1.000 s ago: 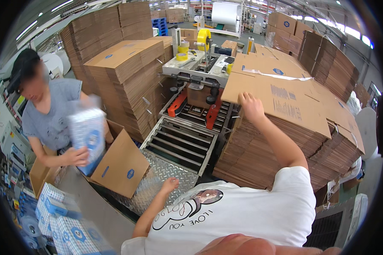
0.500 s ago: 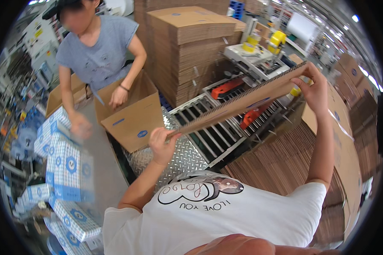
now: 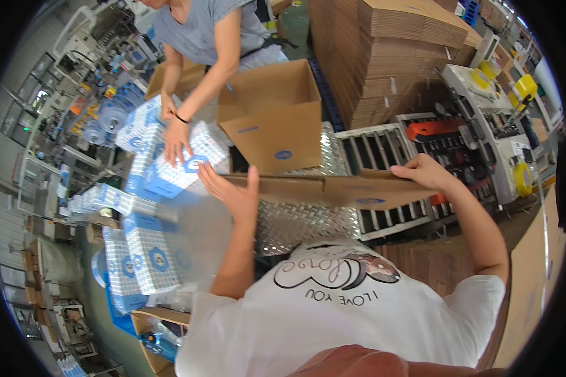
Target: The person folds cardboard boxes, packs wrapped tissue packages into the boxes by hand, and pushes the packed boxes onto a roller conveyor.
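Note:
A folded brown cardboard box [image 3: 346, 190] is held level in front of my chest, its long edge toward me. My right hand [image 3: 424, 173] grips its right end, thumb on top and the fingers partly hidden. Against its left end rests my left hand [image 3: 233, 193], fingers stretched out and thumb raised. Just beyond stands an open cardboard box [image 3: 273, 135], upright on the metal plate. A co-worker's hands [image 3: 177, 135] touch white-and-blue patterned packages [image 3: 185, 160] to the left of that box.
Below the folded box lies a diamond-pattern metal plate [image 3: 308, 226], leading right to a roller conveyor [image 3: 390, 217]. A taping machine [image 3: 490, 100] with yellow tape stands at the right. Tall stacks of flat cardboard [image 3: 390, 75] rise behind. More patterned packages [image 3: 151, 251] lie at left.
My view has turned left. The folded box has come down from a slant to level, and my left fingers have straightened from a pinch. The co-worker's hands have moved onto the packages.

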A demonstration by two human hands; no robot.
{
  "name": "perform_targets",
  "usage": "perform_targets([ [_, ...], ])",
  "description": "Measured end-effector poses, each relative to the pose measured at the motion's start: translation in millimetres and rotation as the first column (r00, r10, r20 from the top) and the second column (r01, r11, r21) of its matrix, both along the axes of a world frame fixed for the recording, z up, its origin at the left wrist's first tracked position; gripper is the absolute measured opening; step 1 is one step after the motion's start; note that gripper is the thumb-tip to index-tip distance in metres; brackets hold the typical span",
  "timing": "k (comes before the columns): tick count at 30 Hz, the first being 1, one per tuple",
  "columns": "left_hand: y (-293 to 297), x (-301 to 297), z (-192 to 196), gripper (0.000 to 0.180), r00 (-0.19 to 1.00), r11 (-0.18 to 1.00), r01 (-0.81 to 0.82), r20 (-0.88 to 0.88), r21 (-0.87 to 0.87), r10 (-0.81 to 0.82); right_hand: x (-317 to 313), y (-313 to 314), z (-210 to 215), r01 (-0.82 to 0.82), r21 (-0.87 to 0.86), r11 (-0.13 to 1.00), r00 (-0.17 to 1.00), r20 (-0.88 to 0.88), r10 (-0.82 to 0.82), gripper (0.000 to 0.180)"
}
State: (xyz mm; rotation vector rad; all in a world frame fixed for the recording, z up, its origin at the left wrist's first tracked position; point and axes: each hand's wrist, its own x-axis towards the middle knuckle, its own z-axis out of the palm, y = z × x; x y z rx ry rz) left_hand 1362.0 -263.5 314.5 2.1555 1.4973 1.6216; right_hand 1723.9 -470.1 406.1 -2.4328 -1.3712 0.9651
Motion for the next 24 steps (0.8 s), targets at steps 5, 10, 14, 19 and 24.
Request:
perform_targets([
  [5,-11.6,-0.5,-24.9,0.106,0.694,0.824,0.478,0.706,-0.303,-0.143,33.8,22.0,0.6,-0.164,-0.079,0.983,0.855,0.487,0.182,0.067],
  [10,15.3,0.2,12.0,0.095,0.616,0.649,0.691,0.73,-0.319,-0.297,58.8,28.9,20.7,-0.104,-0.097,0.99,0.832,0.537,0.14,0.059],
  [14,29.1,45.8,-20.2,0.078,0.593,0.451,0.683,0.076,-0.575,-0.801,28.7,53.2,4.6,0.023,-0.025,0.999,0.998,-0.063,-0.024,0.046],
  [19,-55.6,116.2,-8.9,0.082,0.417,0.553,0.451,-0.382,-0.701,-0.825,-30.4,55.1,-93.2,-0.309,-0.013,0.951,0.872,0.396,0.289,0.1],
  [24,24.0,102.4,-56.1,0.082,0.16,0.362,0.445,-0.325,-0.819,-0.932,-44.5,13.9,-55.5,-0.558,-0.371,0.743,0.818,-0.401,0.414,0.095],
])
